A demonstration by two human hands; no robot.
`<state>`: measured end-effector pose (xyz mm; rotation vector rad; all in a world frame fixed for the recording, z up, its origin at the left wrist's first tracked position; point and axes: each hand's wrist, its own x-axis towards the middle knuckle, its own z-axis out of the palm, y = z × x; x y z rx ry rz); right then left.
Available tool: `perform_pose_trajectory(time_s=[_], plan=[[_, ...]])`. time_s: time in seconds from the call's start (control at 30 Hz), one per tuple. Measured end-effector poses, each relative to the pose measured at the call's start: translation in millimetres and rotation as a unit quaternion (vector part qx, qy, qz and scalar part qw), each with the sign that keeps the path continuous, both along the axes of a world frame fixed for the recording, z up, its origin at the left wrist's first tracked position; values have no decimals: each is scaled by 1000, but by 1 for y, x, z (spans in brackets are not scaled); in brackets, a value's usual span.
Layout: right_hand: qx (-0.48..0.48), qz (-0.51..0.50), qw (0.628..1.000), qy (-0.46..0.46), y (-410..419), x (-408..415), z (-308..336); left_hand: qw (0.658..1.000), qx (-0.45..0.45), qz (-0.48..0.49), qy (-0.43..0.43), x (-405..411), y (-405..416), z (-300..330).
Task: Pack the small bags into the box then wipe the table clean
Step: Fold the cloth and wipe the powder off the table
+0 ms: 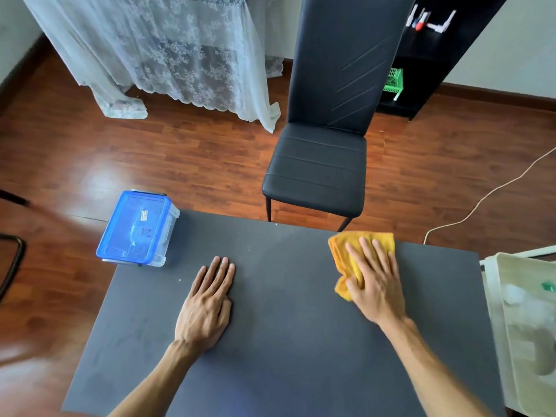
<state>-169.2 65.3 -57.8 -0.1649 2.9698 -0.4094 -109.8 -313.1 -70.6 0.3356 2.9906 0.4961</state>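
A clear plastic box with a blue lid (pixel 137 228) stands closed at the far left corner of the dark grey table (pixel 285 341). Its contents are hard to make out through the lid. A yellow cloth (pixel 349 248) lies crumpled near the table's far right edge. My right hand (pixel 374 281) presses flat on the cloth, fingers spread. My left hand (pixel 209 302) rests palm down on the bare tabletop at the middle left, fingers together, holding nothing. No small bags are in sight on the table.
A black chair (pixel 325 164) stands just beyond the table's far edge. A pale plastic basket (pixel 526 326) sits off the table's right side. A white cable (pixel 481 200) trails over the wooden floor. Lace curtains hang at the back left, a black shelf at the back right.
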Motion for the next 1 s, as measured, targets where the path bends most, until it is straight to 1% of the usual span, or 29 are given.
perform_pose_trajectory(time_s=[0.07,0.1,0.13,0.23,0.3,0.37,0.43,0.47,0.53,0.6,0.63,0.73,0.77,0.8,0.83,0.9,0.93,1.0], plan=[[30,-98,995,0,-47,-31,-1,1000,2,2,-4,1,0,0],[29,-114,993,3,-76,-42,-2,1000,6,3,-5,-1,0,-1],[24,-100,995,4,-105,-47,-2,1000,7,3,-7,-1,0,-1],[24,35,999,4,-173,-33,-3,1000,7,7,-7,0,1,2],[7,124,992,0,-190,-9,-3,1000,5,6,-8,-1,-2,4],[1,209,978,-12,-180,30,-3,1000,9,1,-4,1,-2,7],[-17,247,968,-34,-145,69,-4,1000,18,1,-1,5,-2,8],[-25,240,970,-39,-121,83,-2,1000,22,1,-2,8,-4,9],[-23,180,982,-47,-74,90,6,1000,21,-7,8,17,-13,6],[5,87,995,-39,-46,67,6,1000,9,-25,10,28,-28,2],[26,34,998,-38,-46,49,6,999,3,-34,10,34,-35,0],[57,-92,994,-15,-98,-6,3,999,-7,-30,17,44,-56,-4],[57,-109,992,-18,-126,-19,2,1000,-9,-22,15,45,-63,-3],[54,-102,993,-22,-155,-25,2,1000,-7,-12,15,48,-69,-2],[50,-74,996,-17,-184,-25,2,1000,-5,1,15,50,-76,-1],[30,20,999,2,-236,-5,0,1000,-3,19,15,55,-90,1],[11,82,997,6,-256,14,-1,1000,-3,25,15,58,-97,3],[-9,213,977,0,-272,65,-3,1000,-5,23,19,63,-114,4]])
